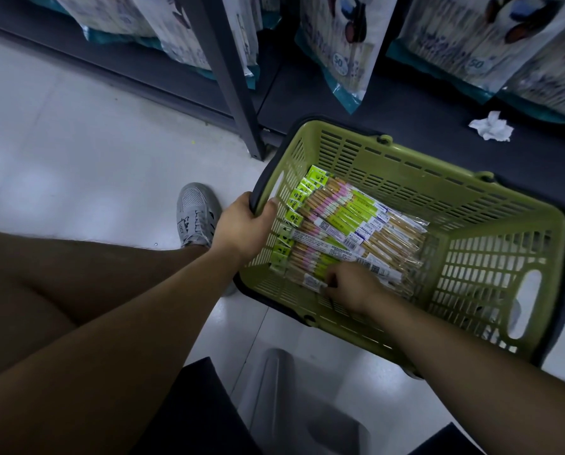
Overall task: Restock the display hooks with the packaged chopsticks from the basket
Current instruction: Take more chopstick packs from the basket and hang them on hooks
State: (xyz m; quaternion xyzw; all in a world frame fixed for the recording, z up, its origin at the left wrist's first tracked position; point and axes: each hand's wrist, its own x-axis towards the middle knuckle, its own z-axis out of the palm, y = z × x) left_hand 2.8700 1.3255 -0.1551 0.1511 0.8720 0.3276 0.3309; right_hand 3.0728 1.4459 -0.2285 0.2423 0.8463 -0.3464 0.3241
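Note:
A green plastic basket [491,231] stands tilted on the floor against the shelf base. Several packaged chopsticks [350,221] with green and pink labels lie stacked inside it. My left hand [245,226] grips the basket's left rim and dark handle. My right hand [353,287] reaches into the basket, and its curled fingers pinch the nearest chopstick pack [314,281] at the bottom of the pile. No display hooks are in view.
A dark metal shelf upright [231,73] stands beyond the basket. Large hanging bags [346,50] fill the rack above the dark shelf base. A crumpled white tissue [491,126] lies on that base. My grey shoe [195,211] rests on the white floor.

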